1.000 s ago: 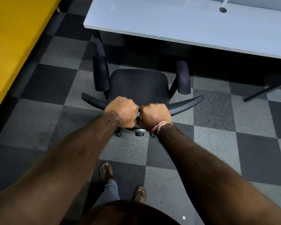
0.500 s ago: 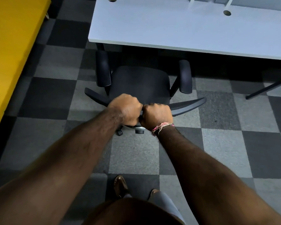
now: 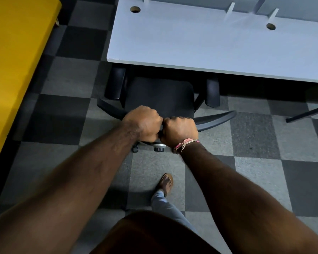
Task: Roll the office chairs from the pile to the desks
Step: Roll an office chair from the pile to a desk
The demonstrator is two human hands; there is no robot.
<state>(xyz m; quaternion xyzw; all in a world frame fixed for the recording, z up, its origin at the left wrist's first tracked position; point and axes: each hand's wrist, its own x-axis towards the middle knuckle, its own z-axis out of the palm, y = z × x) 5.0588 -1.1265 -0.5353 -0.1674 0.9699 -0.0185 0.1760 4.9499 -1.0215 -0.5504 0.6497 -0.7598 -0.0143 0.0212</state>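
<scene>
A black office chair [image 3: 159, 96] with two padded armrests stands directly in front of me, its front tucked under the edge of a white desk [image 3: 200, 46]. My left hand [image 3: 142, 123] and my right hand [image 3: 179, 130] sit side by side, both closed around the top edge of the chair's curved backrest. A thread bracelet circles my right wrist. The chair's base is mostly hidden; one castor and a round knob show below my hands.
A yellow surface [image 3: 15, 57] runs along the left side. The floor is grey and black checkered carpet tile. A dark desk leg [image 3: 307, 113] angles in at the right. The desktop has two cable holes and white divider brackets. My sandalled foot [image 3: 166, 183] steps forward.
The chair has rolled forward, and its seat front and armrests now reach under the desk edge. I have stepped closer to the desk, both hands still on the backrest.
</scene>
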